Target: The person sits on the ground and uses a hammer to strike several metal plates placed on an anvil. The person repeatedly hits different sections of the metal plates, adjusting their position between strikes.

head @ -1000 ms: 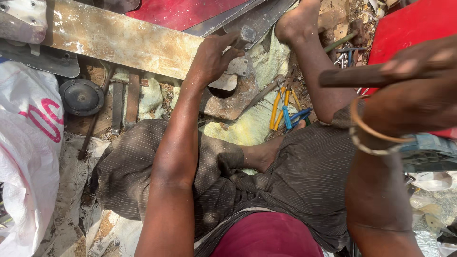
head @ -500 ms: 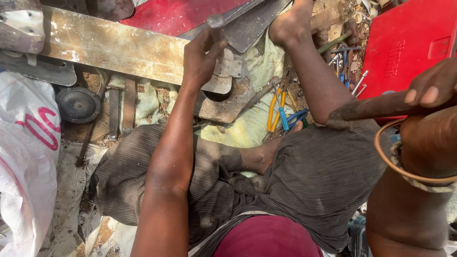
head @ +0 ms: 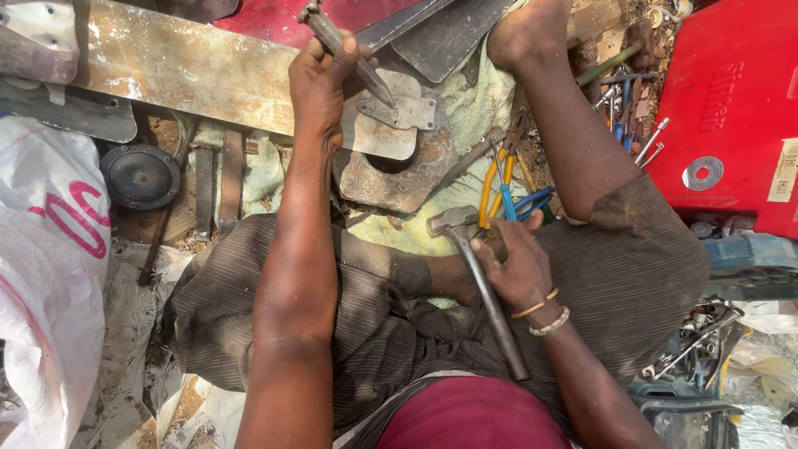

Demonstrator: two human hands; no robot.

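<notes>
My left hand (head: 322, 79) grips a metal chisel (head: 345, 51) held slanted, its tip resting on a small flat metal plate (head: 399, 112). That plate lies on a long rusty metal sheet (head: 191, 71) over a thick worn block (head: 395, 170). My right hand (head: 517, 266) holds a metal hammer (head: 478, 278) low over my lap, head up near the block, handle running down toward my body. I sit on the ground with knees spread, in dark striped trousers, one bare foot (head: 532, 29) at the top.
Yellow and blue handled pliers (head: 503, 187) lie by my right knee. A red toolbox (head: 731, 108) sits at the right with loose tools (head: 640, 108) beside it. A white sack (head: 50, 274) fills the left; a black round part (head: 140, 176) lies near it.
The right hand has come down from the right edge with the hammer to rest above my lap. The left hand now holds the chisel tip on the small plate.
</notes>
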